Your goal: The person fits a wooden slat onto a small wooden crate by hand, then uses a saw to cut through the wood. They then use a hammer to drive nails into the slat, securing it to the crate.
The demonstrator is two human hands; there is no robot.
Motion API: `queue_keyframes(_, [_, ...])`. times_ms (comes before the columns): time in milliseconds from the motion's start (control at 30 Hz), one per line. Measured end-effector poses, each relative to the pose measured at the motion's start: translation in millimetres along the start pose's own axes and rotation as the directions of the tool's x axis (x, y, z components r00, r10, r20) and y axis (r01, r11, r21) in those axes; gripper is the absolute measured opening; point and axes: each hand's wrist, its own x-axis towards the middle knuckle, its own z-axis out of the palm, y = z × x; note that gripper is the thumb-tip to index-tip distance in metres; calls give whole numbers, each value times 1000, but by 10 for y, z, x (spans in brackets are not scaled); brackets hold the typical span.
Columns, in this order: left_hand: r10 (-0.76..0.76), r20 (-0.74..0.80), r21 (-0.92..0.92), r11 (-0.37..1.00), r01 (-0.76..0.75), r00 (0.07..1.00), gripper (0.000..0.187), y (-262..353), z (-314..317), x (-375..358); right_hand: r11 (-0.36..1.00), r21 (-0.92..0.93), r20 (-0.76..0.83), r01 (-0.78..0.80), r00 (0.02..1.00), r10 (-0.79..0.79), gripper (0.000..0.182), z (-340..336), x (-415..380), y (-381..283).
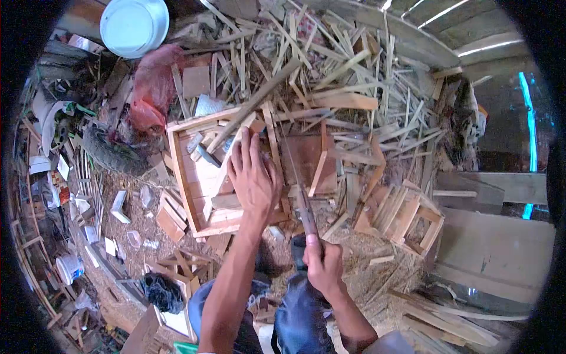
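Observation:
My left hand (254, 177) rests over a pale wooden strip (223, 177), fingers together and pressing it down on a shallow wooden box frame (181, 177). What lies under the palm is hidden. My right hand (323, 265) is wrapped around the handle of a handsaw (305, 215). Its thin blade points away from me, just right of the box frame. A long dark wooden bar (259, 97) lies slanted across the frame's far side. Inside the frame is a hammer-like tool (205, 154), partly covered by wood.
Heaps of wood offcuts (348, 76) cover the ground ahead. A slatted wooden piece (407, 218) lies to the right. A white basin (134, 26), a red plastic bag (154, 85) and a tire (109, 150) are at the left. My legs (300, 318) are close below.

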Motion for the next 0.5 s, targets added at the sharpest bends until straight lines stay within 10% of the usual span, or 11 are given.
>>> queue_keyframes(500, [-226,-75,85,969,232,971,58,43,68,22,974,-141,-19,-175,985,174,52,-103,-106,-533])
